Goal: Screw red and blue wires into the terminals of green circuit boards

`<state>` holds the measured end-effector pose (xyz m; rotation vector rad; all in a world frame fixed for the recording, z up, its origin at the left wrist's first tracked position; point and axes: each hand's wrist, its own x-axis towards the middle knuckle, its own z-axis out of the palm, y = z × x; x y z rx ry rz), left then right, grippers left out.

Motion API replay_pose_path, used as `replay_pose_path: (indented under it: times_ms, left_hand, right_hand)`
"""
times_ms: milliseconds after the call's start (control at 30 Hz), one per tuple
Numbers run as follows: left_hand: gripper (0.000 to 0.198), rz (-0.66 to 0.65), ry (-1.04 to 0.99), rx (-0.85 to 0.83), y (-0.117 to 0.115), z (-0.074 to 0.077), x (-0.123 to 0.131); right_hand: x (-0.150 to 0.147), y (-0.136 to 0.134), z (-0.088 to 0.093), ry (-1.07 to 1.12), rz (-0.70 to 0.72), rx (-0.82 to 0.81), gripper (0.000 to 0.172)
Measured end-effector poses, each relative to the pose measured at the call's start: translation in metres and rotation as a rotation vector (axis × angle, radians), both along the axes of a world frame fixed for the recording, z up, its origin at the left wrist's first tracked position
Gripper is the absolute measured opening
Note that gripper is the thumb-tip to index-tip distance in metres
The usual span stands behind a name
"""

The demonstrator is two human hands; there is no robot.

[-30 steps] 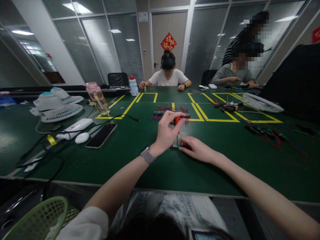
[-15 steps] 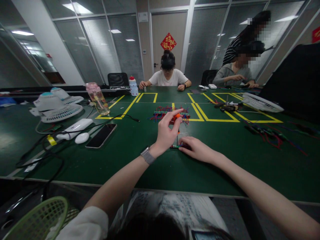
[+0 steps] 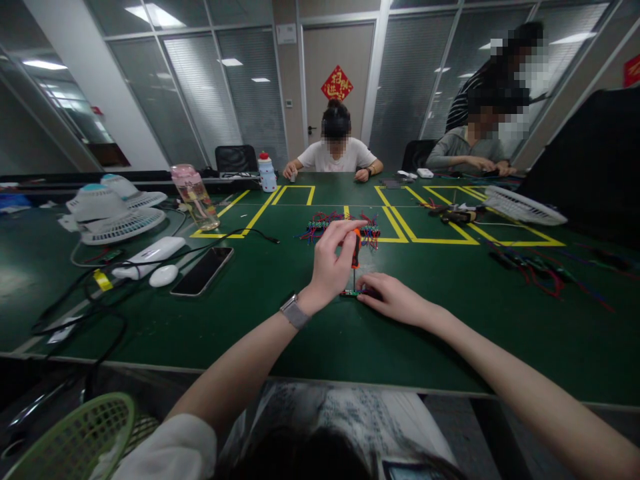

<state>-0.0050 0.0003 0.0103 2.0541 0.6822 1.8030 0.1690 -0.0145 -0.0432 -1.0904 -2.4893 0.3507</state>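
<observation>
My left hand (image 3: pixel 334 259) is closed round the top of an orange and black screwdriver (image 3: pixel 356 252), thumb and fingers about its handle. The screwdriver stands upright, its thin shaft running down to a small green circuit board (image 3: pixel 349 293) on the table. My right hand (image 3: pixel 384 295) rests on the table and grips the board's right end between thumb and fingers, which partly cover it. Just beyond my left hand lies a row of circuit boards with red and blue wires (image 3: pixel 316 227), partly hidden by that hand.
A phone (image 3: pixel 203 271), a white mouse-like object (image 3: pixel 163 275) and black cables lie to the left. Behind them stand a pink-lidded bottle (image 3: pixel 195 199) and white fans (image 3: pixel 117 220). More wired boards (image 3: pixel 537 267) lie right, near pliers-like tools (image 3: pixel 459 217). Other people sit across the green table.
The fingers of my left hand have shifted round the screwdriver handle, so more of the handle shows. My right hand and the circuit board have stayed in place.
</observation>
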Motion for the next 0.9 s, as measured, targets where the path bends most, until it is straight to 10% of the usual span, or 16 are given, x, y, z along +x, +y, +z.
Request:
replay_pose_path:
  times_ms: [900]
  left_hand:
    - [0.023, 0.048, 0.033, -0.009, -0.0015, 0.0003, 0.0018]
  right_hand:
    - [-0.0002, 0.0003, -0.0003, -0.005, 0.006, 0.011, 0.007]
